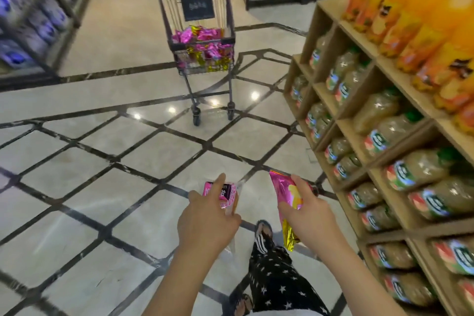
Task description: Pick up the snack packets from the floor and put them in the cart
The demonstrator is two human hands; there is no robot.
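**Two packets in hand, cart ahead**

The cart (179, 45) stands at twelve o'clock, well apart, already heaped with pink and gold packets (202, 34), so it looks to be the drop point. At six o'clock the left hand (205, 223) curls round a pink packet (225, 194), forefinger out. The right hand (307, 215) grips a pink-and-gold packet (284, 190). Both are held forward, likely for carrying there.

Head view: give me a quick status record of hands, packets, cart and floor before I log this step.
left hand: holds a pink packet in clear wrap, forefinger extended
right hand: grips a pink-and-gold packet
cart: ahead in the aisle, apart from both hands
cart contents: heap of packets, pink and gold
floor: no loose packets in view
person's right: shelf of juice bottles
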